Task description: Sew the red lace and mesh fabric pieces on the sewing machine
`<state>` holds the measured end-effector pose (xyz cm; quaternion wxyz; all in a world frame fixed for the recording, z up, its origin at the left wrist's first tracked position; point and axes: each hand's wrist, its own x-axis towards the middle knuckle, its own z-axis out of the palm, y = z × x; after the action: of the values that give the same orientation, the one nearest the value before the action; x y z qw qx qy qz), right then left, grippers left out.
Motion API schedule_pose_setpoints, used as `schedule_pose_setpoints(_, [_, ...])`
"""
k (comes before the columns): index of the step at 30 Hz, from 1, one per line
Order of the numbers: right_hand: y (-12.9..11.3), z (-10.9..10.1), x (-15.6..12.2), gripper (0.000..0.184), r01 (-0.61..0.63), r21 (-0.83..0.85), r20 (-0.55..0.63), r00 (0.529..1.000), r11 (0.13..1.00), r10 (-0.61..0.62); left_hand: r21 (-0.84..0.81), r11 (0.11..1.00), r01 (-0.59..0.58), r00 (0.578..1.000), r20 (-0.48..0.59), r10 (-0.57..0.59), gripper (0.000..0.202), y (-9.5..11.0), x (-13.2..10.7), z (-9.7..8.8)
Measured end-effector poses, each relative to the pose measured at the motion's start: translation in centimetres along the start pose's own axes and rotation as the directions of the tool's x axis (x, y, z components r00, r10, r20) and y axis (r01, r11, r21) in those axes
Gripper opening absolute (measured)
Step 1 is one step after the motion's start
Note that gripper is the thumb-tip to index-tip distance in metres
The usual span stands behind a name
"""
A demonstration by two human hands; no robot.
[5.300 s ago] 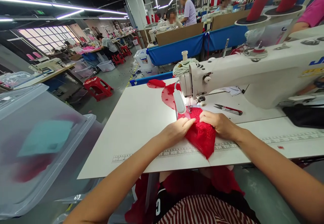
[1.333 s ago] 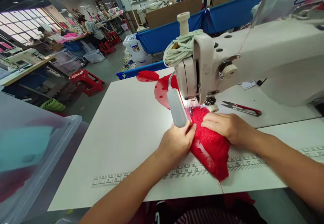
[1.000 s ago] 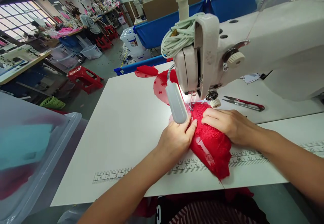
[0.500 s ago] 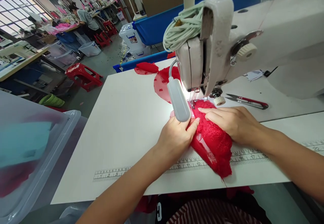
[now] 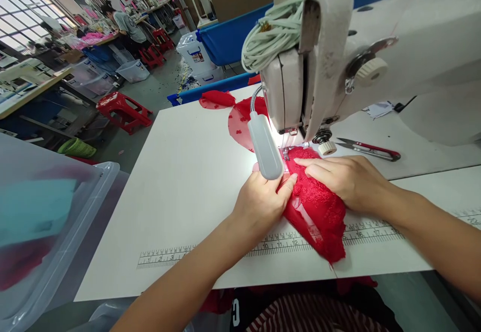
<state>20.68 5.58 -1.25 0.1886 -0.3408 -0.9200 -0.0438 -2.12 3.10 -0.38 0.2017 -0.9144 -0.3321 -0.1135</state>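
A piece of red lace fabric (image 5: pixel 317 212) lies on the white sewing table (image 5: pixel 188 182) under the head of a white sewing machine (image 5: pixel 338 56). My left hand (image 5: pixel 261 204) pinches the fabric's left edge just below the grey lamp (image 5: pixel 265 146), fingers curled. My right hand (image 5: pixel 343 179) lies flat on top of the lace, fingers stretched toward the needle and presser foot (image 5: pixel 287 149). More red sheer fabric (image 5: pixel 240 121) trails out behind the machine.
Red-handled thread snips (image 5: pixel 370 149) lie to the right of the needle. A ruler strip (image 5: pixel 210 254) runs along the table's front edge. A clear plastic bin (image 5: pixel 45 222) stands at my left. Other people work at benches behind, near red stools (image 5: pixel 122 111).
The view has dipped closer to the machine head. Both hands have edged the lace a little toward the needle; my right fingers have stretched out flatter.
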Motion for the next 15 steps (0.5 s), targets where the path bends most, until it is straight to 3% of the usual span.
schedule_pose_setpoints(15, [0.39,0.30,0.40,0.025,-0.088,0.003,0.050,0.995,0.996,0.088,0.050,0.997,0.050,0.997,0.065,-0.053,0.039,-0.08,-0.03,0.26])
